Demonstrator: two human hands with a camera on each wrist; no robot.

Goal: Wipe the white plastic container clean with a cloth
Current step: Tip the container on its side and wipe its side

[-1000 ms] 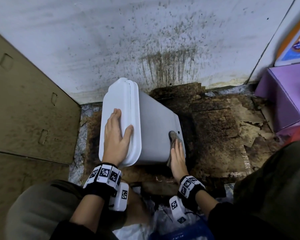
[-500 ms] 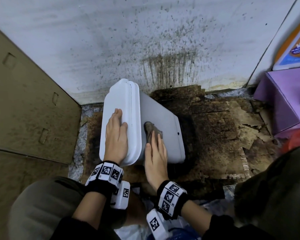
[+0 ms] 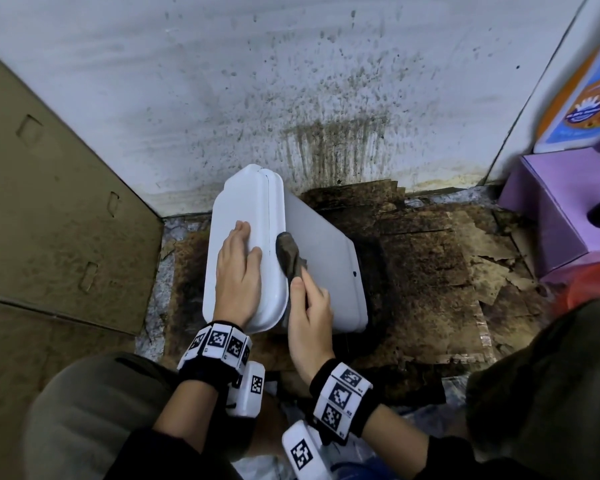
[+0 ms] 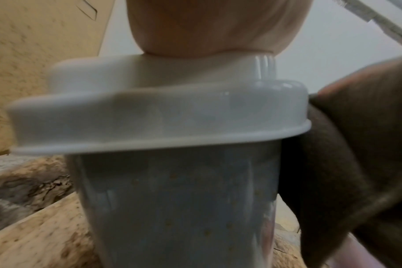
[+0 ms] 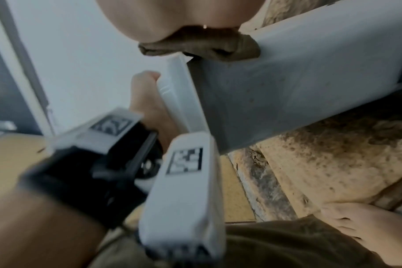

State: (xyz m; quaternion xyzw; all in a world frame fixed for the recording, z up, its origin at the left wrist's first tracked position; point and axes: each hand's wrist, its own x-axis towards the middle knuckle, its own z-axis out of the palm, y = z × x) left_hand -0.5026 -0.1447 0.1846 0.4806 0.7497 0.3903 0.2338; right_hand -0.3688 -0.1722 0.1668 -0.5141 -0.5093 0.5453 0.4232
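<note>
Container [image 3: 321, 268] lies on its side on stained cardboard [image 3: 430, 271] on the floor, lid [image 3: 246, 216] end facing left, close to the spattered wall [image 3: 291, 81].

Left hand [image 3: 238, 271] lies flat on the lid, fingers straight, bracing the container; same place as a second ago.

Right hand [image 3: 309, 306] presses a dark cloth [image 3: 290, 252] against the upper side wall, right in the corner under the lid rim. Fingers appear curled round the cloth's tail. A second ago the cloth was down at the base end of the container; half a second ago, mid-wall. So the stroke has run base to lid.

Reading: one pass along the top side is done. Left wrist view shows small brown specks on the near wall [image 4: 172, 208]; that face likely needs wiping next.
</note>
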